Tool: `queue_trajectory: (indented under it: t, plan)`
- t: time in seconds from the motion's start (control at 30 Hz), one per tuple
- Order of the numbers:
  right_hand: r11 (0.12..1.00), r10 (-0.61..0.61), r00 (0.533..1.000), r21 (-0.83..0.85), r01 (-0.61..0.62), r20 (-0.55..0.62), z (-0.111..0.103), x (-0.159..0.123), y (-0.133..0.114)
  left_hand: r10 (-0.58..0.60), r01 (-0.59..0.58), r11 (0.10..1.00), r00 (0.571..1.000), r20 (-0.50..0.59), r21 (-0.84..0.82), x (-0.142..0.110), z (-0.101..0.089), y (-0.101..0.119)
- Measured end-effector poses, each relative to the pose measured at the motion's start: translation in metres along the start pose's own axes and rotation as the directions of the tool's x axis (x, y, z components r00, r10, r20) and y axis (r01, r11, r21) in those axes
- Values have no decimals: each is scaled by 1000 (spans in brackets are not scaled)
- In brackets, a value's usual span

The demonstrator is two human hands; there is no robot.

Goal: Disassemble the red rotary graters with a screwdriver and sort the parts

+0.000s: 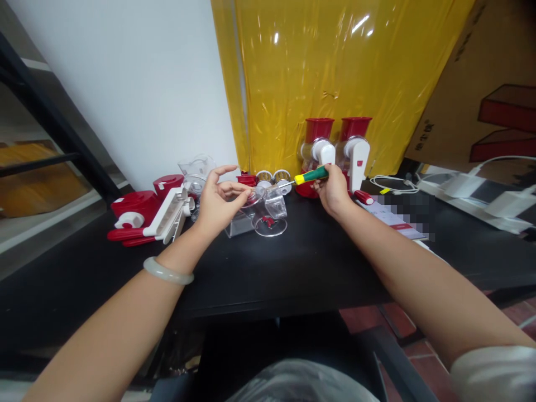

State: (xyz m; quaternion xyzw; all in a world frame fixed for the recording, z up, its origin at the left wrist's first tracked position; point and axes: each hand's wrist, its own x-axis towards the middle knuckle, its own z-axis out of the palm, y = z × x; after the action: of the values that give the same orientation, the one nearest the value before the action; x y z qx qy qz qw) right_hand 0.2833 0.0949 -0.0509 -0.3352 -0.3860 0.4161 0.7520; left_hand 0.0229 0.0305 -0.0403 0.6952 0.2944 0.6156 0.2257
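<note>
A green-and-yellow screwdriver [312, 175] is clamped in the right hand [334, 191], the half-curled left hand [220, 196] is held at a clear housing [260, 209], grip unclear, and carton lettering [425, 135] is blurred.

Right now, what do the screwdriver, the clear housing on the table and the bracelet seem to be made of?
Screwdriver: smooth green-and-yellow handle, probably plastic; thin, silvery shaft, likely metal.
Clear housing: likely hard plastic, glossy, see-through, with bright edges.
Bracelet: smooth, pale, milky sheen; perhaps stone or glass, I can't tell.
</note>
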Motion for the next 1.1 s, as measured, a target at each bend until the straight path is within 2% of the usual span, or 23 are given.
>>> queue_trajectory:
  t: [0.2,0.5,0.83,1.1]
  plan:
    - [996,-20,1000,-86,21,11,-4,3,5,-11,11,1000,1000,-9,15,0,0,-1]
    - [985,-10,1000,-175,6,-23,0,-7,-7,3,-3,1000,1000,1,16,2,-2,-4]
    - [999,-22,999,-50,21,-31,0,-1,0,49,-49,999,999,14,-6,3,-2,-10]
    - [994,-32,999,-102,32,4,-3,-1,3,60,-60,998,998,4,9,4,-1,-12]
